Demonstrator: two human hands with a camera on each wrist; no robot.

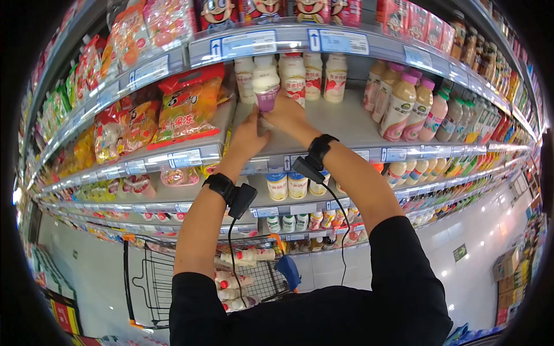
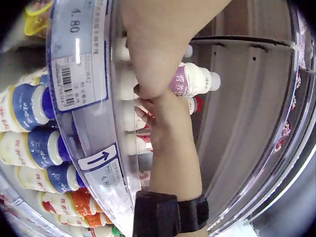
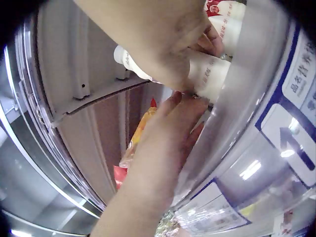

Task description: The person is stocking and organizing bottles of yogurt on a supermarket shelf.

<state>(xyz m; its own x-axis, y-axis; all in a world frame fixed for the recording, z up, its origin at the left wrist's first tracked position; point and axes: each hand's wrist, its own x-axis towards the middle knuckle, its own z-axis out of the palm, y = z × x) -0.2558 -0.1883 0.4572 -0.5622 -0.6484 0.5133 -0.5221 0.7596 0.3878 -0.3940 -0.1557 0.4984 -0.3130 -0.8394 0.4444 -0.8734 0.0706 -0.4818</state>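
Observation:
A white milk drink bottle (image 1: 266,81) with a purple lower label stands upright at the front of a shelf row. My right hand (image 1: 287,114) grips it low on its right side, the fingers bent around it in the right wrist view. From the lower left my left hand (image 1: 249,138) reaches to the bottle's base, its fingertips touching there and the thumb held apart. The purple label (image 2: 180,81) shows behind the hands in the left wrist view. Just beside it is a red-labelled milk drink bottle (image 1: 293,78), with more white bottles (image 1: 334,81) to the right.
Bags of jelly (image 1: 187,112) lie left on the same shelf; pink-and-beige drink bottles (image 1: 401,109) stand right. Clear price-label strips (image 1: 288,43) edge the shelves. Below are blue-capped tubs (image 1: 277,185). A shopping cart (image 1: 151,282) with several bottles stands under my arms, which have cables hanging from wrist cameras.

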